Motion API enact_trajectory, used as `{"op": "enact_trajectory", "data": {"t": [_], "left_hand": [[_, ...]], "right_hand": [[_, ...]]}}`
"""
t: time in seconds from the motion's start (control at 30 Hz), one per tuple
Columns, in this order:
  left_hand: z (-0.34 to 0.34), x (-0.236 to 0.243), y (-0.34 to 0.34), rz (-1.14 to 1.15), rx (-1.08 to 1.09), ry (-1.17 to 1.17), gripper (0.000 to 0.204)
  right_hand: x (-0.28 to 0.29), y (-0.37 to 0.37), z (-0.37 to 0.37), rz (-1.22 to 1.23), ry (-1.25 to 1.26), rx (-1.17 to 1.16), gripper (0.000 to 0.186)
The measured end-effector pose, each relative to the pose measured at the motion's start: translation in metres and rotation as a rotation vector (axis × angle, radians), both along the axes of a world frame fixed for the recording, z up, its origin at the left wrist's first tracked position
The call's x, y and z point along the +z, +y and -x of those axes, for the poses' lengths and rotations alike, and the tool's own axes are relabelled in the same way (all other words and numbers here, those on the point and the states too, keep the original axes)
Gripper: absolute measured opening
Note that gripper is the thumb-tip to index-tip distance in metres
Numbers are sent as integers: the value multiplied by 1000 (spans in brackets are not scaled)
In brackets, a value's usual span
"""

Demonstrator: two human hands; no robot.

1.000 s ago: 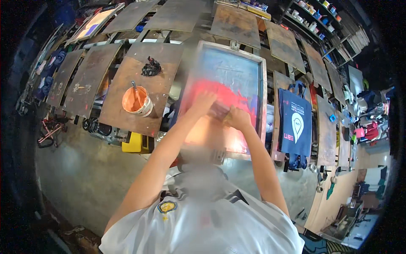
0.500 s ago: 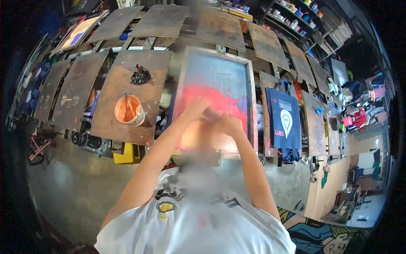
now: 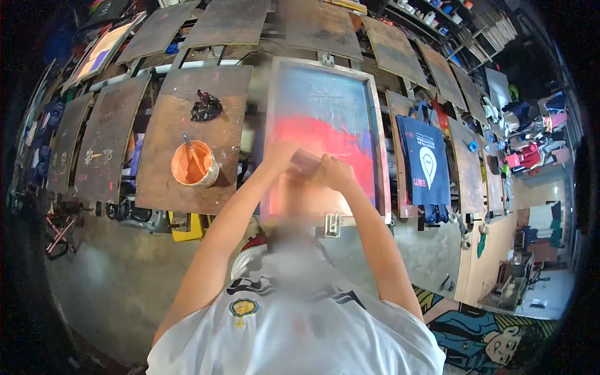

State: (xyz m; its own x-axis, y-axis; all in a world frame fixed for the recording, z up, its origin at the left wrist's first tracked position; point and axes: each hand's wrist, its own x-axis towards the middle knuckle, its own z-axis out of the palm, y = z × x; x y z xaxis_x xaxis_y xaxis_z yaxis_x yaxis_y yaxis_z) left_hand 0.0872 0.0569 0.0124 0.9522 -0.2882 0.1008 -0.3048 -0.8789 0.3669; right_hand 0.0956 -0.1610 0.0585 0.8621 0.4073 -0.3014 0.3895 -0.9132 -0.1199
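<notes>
A screen-printing frame (image 3: 379, 119) with blue-tinted mesh and a broad patch of red ink (image 3: 350, 145) lies before me. My left hand (image 3: 285, 155) and my right hand (image 3: 336, 172) are closed on the two ends of a squeegee (image 3: 306, 161) over the red ink; a soft blur hides part of my left fingers. A metal hinge clamp (image 3: 332, 225) is on the frame's near edge. To the left, a bucket of orange ink (image 3: 199, 169) with a stick in it and a crumpled black plastic bundle (image 3: 206, 105) rest on a stained board (image 3: 164, 195).
Navy printed tote bags (image 3: 410, 147) lie on a board right of the frame. Rows of dark boards (image 3: 225, 22) surround me. Shelves with bottles (image 3: 430, 17) stand at the back, a heap of clothes (image 3: 530, 153) at far right. Concrete floor (image 3: 119, 269) lies below, with a painted mural (image 3: 475, 331) at lower right.
The view has shifted, so boards and frame sit at slightly different places. Both my hands stay gripping the squeegee over the red ink, with little visible movement relative to the frame.
</notes>
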Motion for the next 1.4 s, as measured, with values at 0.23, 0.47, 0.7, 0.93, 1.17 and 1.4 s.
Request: {"op": "enact_trajectory", "data": {"t": [0.23, 0.47, 0.7, 0.93, 1.17, 1.4], "left_hand": [[10, -1, -6, -20, 226, -120, 57], [77, 13, -24, 13, 527, -61, 57], [26, 17, -26, -7, 483, -92, 60], [78, 10, -39, -11, 744, -75, 63], [104, 23, -59, -64, 926, -15, 62], [36, -4, -69, -98, 893, -221, 62]], "right_hand": [[5, 18, -52, 55, -38, 130, 52], [-22, 13, -37, -85, -261, 482, 45], [-12, 13, -78, -54, -127, 371, 34], [-11, 53, -76, -28, 29, 498, 29], [-17, 54, -64, -95, -76, 721, 25], [-24, 56, -132, -62, -129, 725, 32]]}}
